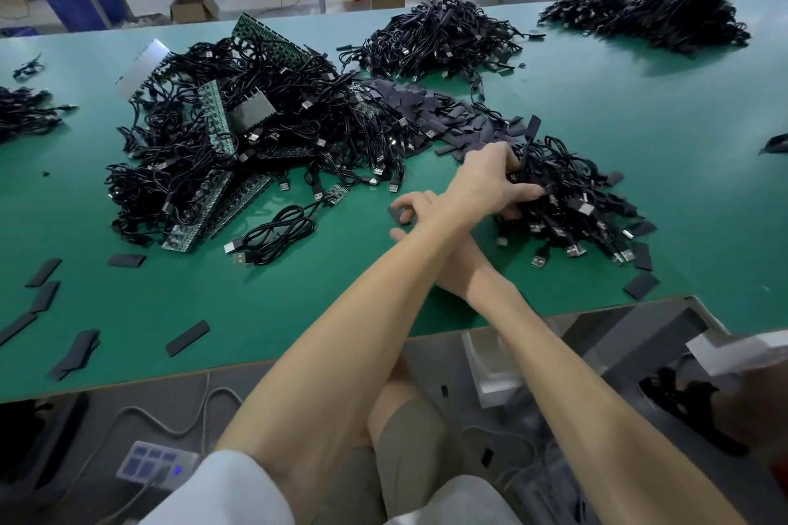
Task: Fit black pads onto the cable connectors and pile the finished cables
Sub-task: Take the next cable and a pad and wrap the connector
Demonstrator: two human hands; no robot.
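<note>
The person's forearms cross over the green bench (639,107), the left one lying on top. The left hand (486,179) reaches out toward 2 o'clock from the crossing point and lies on the near edge of the pile of finished cables (571,192); its fingers are curled into the black leads and grip a bunch of them, with the thumb pressed along the side. The right hand (413,207) shows from under the left forearm toward 10 o'clock; most of it is hidden, but its fingers stand narrow and pinch a single black pad (400,217) just above the bench surface. At 11 o'clock from the hands lies a large tangle of unfinished cables (298,119) mixed with green circuit boards (215,115), and at 12 o'clock, touching both the tangle and the finished pile, is a flat heap of pads (435,111). One coiled cable (277,232) lies alone at 9 o'clock, its plugs near the bench's front. Loose pads (187,338) are scattered at 8 o'clock along the near edge. Two far piles (443,38) sit at 12 and 1 o'clock, well apart.
</note>
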